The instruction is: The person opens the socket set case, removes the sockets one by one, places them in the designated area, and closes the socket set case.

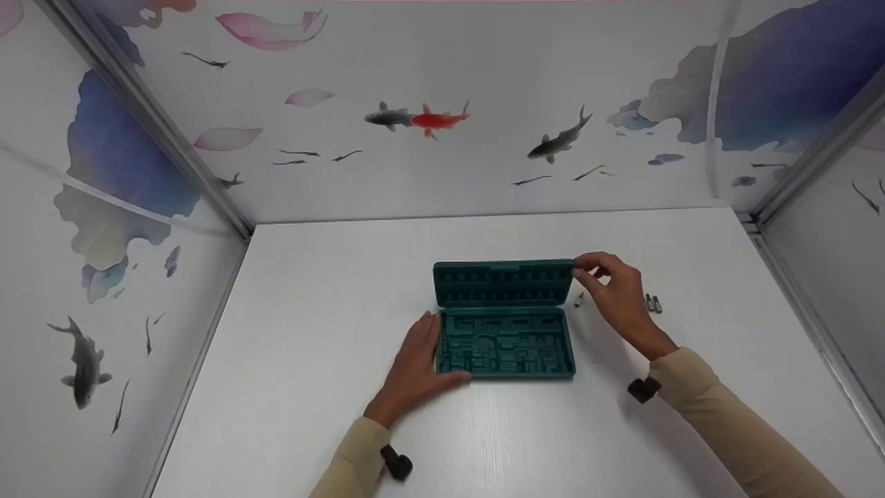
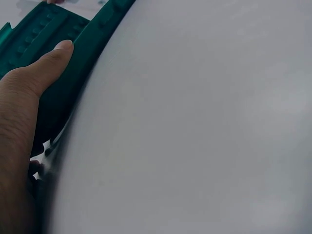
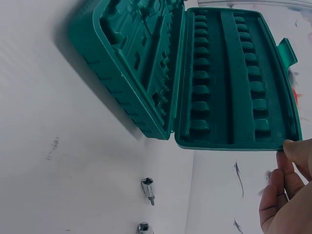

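A green plastic socket-set case (image 1: 508, 346) stands open on the table, with moulded recesses in its base and nothing seated in them. Its lid (image 1: 505, 283) is raised at the back. My left hand (image 1: 413, 360) holds the base's front left corner, fingers along the left side and thumb on the front edge. In the left wrist view the thumb (image 2: 56, 61) lies against the green wall; the other fingers are mostly hidden. My right hand (image 1: 615, 290) pinches the lid's upper right corner between thumb and fingers, as the right wrist view also shows.
A small metal bit socket (image 3: 147, 189) stands on the white table (image 1: 311, 332) right of the case. More small metal sockets (image 1: 653, 303) sit farther right, partly behind the right hand. Walls printed with fish and petals enclose the table at back and sides.
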`<state>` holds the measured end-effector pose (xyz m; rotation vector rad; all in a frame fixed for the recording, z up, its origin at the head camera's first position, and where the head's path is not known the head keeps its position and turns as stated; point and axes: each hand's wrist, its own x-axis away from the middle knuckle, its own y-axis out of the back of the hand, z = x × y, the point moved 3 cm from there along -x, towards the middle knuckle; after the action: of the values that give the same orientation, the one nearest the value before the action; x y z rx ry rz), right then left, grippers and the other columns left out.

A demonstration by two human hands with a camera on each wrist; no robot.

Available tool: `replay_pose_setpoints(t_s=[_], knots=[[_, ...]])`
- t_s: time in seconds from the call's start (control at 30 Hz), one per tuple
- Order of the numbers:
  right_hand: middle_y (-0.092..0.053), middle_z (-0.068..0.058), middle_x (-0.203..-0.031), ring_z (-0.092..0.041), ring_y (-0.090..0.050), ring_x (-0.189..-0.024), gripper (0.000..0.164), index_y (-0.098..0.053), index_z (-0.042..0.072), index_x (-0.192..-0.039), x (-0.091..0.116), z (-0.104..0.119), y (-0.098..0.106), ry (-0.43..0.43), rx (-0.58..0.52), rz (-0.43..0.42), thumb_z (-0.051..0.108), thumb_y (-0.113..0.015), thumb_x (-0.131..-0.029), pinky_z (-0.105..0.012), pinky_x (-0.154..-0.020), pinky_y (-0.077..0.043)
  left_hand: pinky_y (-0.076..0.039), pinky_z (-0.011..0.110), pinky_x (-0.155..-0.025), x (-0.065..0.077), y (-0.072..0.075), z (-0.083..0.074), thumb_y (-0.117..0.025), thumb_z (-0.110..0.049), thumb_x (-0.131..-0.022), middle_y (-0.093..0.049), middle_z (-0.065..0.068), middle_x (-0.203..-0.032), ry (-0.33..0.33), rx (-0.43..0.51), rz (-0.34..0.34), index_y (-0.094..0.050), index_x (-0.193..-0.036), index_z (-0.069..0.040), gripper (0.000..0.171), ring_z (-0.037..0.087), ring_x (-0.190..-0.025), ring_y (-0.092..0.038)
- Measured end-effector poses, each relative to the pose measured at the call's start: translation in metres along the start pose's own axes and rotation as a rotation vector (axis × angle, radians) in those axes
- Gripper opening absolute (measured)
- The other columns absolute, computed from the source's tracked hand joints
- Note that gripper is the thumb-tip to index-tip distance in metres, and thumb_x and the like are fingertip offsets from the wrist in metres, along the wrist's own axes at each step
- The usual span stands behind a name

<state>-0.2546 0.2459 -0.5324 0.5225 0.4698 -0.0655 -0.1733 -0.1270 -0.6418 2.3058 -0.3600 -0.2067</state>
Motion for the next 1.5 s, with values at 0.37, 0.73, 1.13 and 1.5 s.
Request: replay_pose_setpoints(t_s=[0.37,0.73,1.13,1.5], knots=[[-0.078,-0.011,-0.109,-0.021,-0.063,-0.099,0.017,-0.080,0.001,-0.117,0.012,0.008,0.003,0.090,-0.031,-0.021,-0.003,-0.077,-0.101,-0.025,-0.086,-0.048,-0.020,0.058,-0.134,0.000,0.001,0.001,-0.075,-0.078,-0.090,-0.014,0.009,-0.185,-0.016,0.000,0.001,-0.016,-0.178,-0.013,0.125,0.032,-0.170,-0.013],[-0.077,-0.009,-0.111,-0.024,-0.063,-0.100,0.022,-0.079,0.000,-0.117,0.027,0.009,0.005,0.131,0.012,-0.008,-0.009,-0.078,-0.098,-0.028,-0.087,-0.050,-0.021,0.058,-0.134,0.000,-0.001,0.001,-0.073,-0.081,-0.089,-0.013,0.009,-0.185,-0.013,0.003,-0.002,-0.015,-0.178,-0.014,0.126,0.031,-0.170,-0.013],[-0.078,-0.004,-0.110,-0.022,-0.063,-0.101,0.029,-0.080,0.007,-0.116,0.044,0.015,0.008,0.176,0.021,-0.011,-0.011,-0.081,-0.094,-0.026,-0.087,-0.049,-0.024,0.060,-0.133,0.000,-0.001,0.001,-0.073,-0.082,-0.088,-0.016,0.007,-0.185,-0.010,0.000,-0.022,-0.017,-0.179,-0.019,0.124,0.029,-0.169,-0.016],[-0.077,-0.007,-0.110,-0.021,-0.065,-0.100,0.033,-0.080,0.003,-0.114,0.059,0.022,0.009,0.197,0.034,-0.033,-0.013,-0.086,-0.087,-0.018,-0.090,-0.049,-0.026,0.062,-0.131,0.001,0.001,-0.001,-0.076,-0.080,-0.088,-0.015,0.005,-0.185,-0.021,0.026,-0.038,-0.016,-0.179,-0.020,0.125,0.030,-0.169,-0.018]])
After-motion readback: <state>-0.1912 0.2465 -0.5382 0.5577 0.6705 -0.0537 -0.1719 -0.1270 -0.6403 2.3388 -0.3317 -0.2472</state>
